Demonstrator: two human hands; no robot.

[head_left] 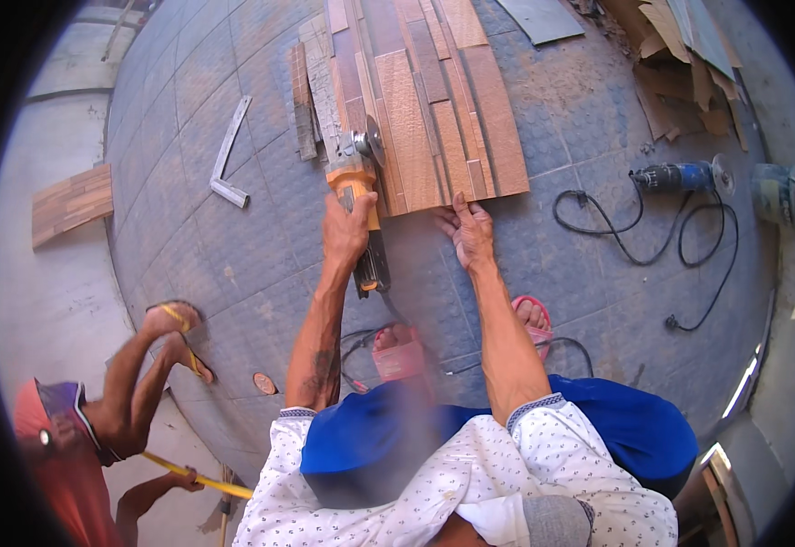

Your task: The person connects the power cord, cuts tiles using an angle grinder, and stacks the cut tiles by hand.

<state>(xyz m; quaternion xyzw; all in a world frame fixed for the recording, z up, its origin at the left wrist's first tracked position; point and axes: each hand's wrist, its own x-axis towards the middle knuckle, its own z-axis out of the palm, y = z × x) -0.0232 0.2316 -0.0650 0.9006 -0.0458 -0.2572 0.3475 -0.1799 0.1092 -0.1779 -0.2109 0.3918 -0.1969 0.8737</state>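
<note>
My left hand (346, 228) grips an orange and black angle grinder (351, 179), its disc raised at the left side of a wood-patterned tile (415, 105). My right hand (468, 228) holds the tile's near edge, one digit on top and the others partly hidden beneath it. Pale grey strips (317, 77) and a narrow brown offcut (302, 100) lie along the tile's left side. A hazy blur crosses the lower middle of the view.
A co-worker (69, 438) at lower left holds a yellow tape. Around me are a metal square (233, 146), another tile (69, 202), a blue grinder (675, 178) with looping cord, a bucket (777, 196), cardboard (671, 64) and a grey board (540, 16).
</note>
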